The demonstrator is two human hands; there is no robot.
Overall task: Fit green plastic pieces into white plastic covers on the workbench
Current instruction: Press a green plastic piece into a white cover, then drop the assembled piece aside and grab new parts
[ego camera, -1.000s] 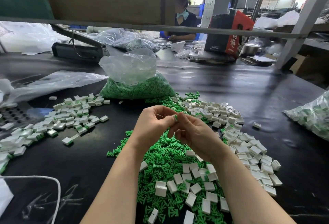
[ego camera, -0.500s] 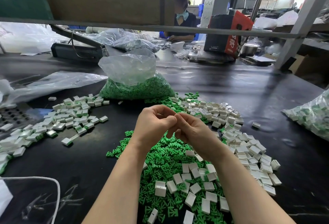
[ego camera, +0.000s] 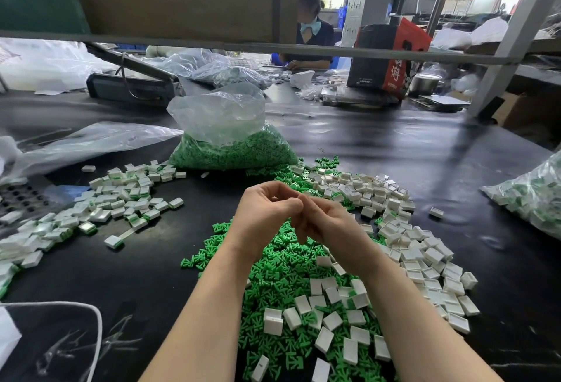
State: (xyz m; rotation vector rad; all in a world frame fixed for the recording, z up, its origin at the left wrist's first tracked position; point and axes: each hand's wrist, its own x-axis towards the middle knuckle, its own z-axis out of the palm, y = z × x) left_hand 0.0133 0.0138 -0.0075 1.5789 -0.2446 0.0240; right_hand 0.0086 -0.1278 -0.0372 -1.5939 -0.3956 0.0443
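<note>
Left hand (ego camera: 267,214) and right hand (ego camera: 326,223) meet with curled fingers; whatever they pinch is hidden. Green pieces (ego camera: 273,266) beneath look light and stiff, best pinched by their edges.

**Green and white on a black bench**

The glossy black workbench top (ego camera: 394,151) carries bright green plastic pieces (ego camera: 273,266) heaped centrally, plain white rectangular plastic covers (ego camera: 425,257) scattered rightward, and white-and-green fitted covers (ego camera: 121,199) leftward. A clear plastic bag (ego camera: 230,138) shows green fill. The far cardboard box (ego camera: 391,56) is black and red.
</note>
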